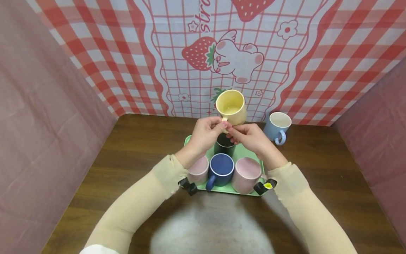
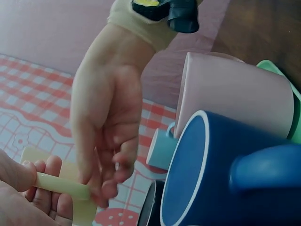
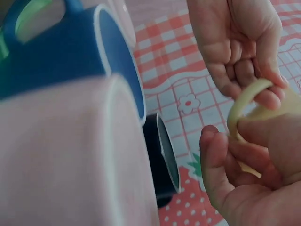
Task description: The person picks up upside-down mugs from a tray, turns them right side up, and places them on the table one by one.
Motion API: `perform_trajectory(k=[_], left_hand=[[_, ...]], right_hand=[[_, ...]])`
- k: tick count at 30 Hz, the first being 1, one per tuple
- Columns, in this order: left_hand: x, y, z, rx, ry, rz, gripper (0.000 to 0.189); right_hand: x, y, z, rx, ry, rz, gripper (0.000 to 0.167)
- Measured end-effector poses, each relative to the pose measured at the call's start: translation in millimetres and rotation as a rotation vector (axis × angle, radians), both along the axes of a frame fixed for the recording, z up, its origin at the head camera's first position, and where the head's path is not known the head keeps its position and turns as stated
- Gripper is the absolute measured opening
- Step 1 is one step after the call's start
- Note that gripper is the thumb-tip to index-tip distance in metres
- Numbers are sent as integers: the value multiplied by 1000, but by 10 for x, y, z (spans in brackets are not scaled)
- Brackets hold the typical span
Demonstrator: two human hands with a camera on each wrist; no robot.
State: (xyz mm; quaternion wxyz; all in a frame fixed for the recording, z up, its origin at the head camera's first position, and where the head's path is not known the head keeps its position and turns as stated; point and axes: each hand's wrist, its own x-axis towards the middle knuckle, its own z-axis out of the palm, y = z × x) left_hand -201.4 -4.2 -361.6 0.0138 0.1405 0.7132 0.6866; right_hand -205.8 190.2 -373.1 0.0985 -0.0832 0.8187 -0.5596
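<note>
A yellow mug [image 1: 238, 114] is held up above the far side of a green tray [image 1: 242, 152], its opening tilted toward me. My left hand [image 1: 205, 134] pinches the mug's handle [image 2: 66, 186] between thumb and fingers. From the other side, my right hand [image 1: 252, 138] grips the same handle, fingertips close to those of the left. Below the hands a black mug [image 1: 223, 151] stands on the tray, partly covered by them. In front of it are a dark blue mug [image 1: 222, 173] and two pink mugs, one left [image 1: 198, 173] and one right [image 1: 245, 178].
A light blue mug [image 1: 275, 127] stands on the wooden table [image 1: 317, 176] right of the tray, handle toward me. Behind the table hangs a red-and-white checked cloth [image 1: 120, 60] with strawberry prints. Pink curtains [image 1: 41, 116] hang at both sides.
</note>
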Motion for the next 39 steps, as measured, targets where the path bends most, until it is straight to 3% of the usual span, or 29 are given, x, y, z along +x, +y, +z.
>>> perform_trajectory(k=[7,11,15,24,32,39], left_hand=[[-54,-181,-2,24,18,-4,16],[-119,-339,-22,29,32,45,16],[-193,-543,-69,39,35,106,18],[-374,-1038,-296,52,14,230,23],[-479,-1344,-538,-35,-53,320,25],[-528,-1488,-704,-31,-109,365,24]], right_hand=[[169,290,-5,212,211,75,39],[297,457,-25,335,380,126,43],[461,588,-120,393,477,158,51],[802,712,-394,407,480,165,67],[856,694,-561,400,438,131,70],[835,714,-605,395,443,112,72]])
